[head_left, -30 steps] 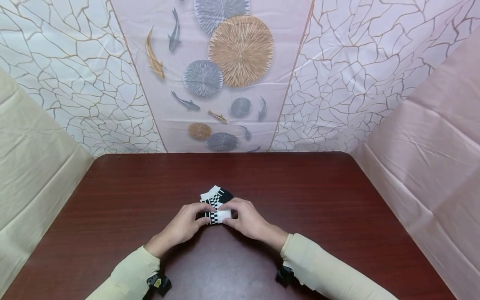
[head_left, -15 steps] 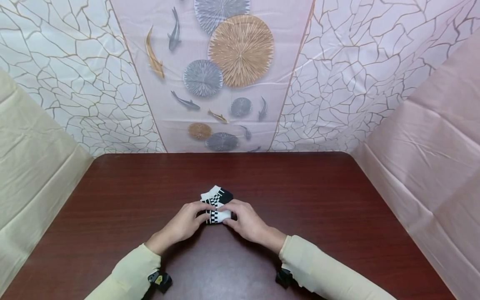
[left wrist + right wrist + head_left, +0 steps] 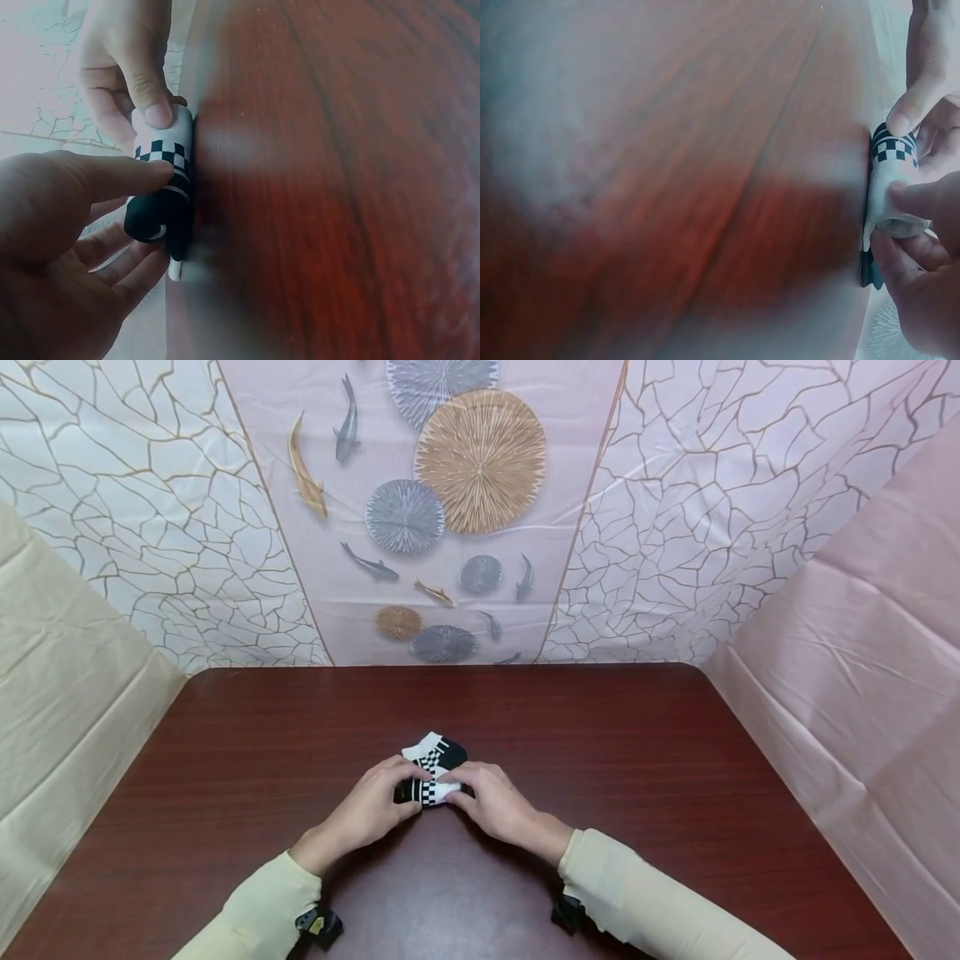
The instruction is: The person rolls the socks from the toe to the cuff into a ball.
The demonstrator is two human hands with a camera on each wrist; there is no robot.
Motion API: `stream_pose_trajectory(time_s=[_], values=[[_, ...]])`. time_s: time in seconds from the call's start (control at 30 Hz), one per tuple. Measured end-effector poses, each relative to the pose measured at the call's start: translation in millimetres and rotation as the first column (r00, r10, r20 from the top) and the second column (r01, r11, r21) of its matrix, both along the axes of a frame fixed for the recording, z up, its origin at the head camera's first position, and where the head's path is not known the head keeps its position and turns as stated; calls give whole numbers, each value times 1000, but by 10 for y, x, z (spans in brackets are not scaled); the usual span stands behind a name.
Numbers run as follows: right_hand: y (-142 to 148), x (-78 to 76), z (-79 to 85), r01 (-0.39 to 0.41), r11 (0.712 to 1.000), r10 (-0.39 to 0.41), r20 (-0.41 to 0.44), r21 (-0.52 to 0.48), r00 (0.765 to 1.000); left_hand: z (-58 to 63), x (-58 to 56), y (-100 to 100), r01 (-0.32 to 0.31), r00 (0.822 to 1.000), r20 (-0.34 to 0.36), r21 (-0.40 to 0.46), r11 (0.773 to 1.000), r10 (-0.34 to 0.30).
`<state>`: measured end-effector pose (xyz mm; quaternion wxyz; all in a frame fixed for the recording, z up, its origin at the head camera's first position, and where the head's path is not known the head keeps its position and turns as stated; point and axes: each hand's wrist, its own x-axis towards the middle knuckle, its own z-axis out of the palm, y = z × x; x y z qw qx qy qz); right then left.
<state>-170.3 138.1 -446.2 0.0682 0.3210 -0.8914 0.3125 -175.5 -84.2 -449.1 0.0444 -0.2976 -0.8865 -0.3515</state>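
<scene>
Black-and-white checked socks (image 3: 432, 752) lie at the middle of the table, their far part flat. The near part is a thick roll (image 3: 428, 792), its checked band running round it. My left hand (image 3: 372, 802) grips the roll's black end, thumb on the near side and fingers beyond. At the white end, my right hand (image 3: 495, 799) pinches the roll between thumb and fingers. In the left wrist view the rolled socks (image 3: 177, 132) touch the table. The right wrist view shows a hollow in the white end of the roll (image 3: 885, 180). Whether this is one sock or a pair, I cannot tell.
The dark red-brown table (image 3: 600, 727) has its far edge against a patterned cloth backdrop (image 3: 480, 585). Plain cloth walls (image 3: 847, 635) rise on both sides. A black wrist camera (image 3: 320, 927) sits under the left sleeve, another (image 3: 568, 913) under the right.
The near part of the socks has gone from a flatter fold to a rounder roll, its near edge slightly farther away. More black shows at its left end. Both hands have shifted only slightly.
</scene>
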Motion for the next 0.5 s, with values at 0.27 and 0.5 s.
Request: stream_pose_trajectory(time_s=[0.27,0.5], values=[[-14,-6,16,13,999,-13,9,33,1000,21,-10,-5,9,1000,19,-16,1000,-8],[-30,11,36,56,991,-56,-4,125,998,24,-54,-15,28,998,51,-14,1000,-28]])
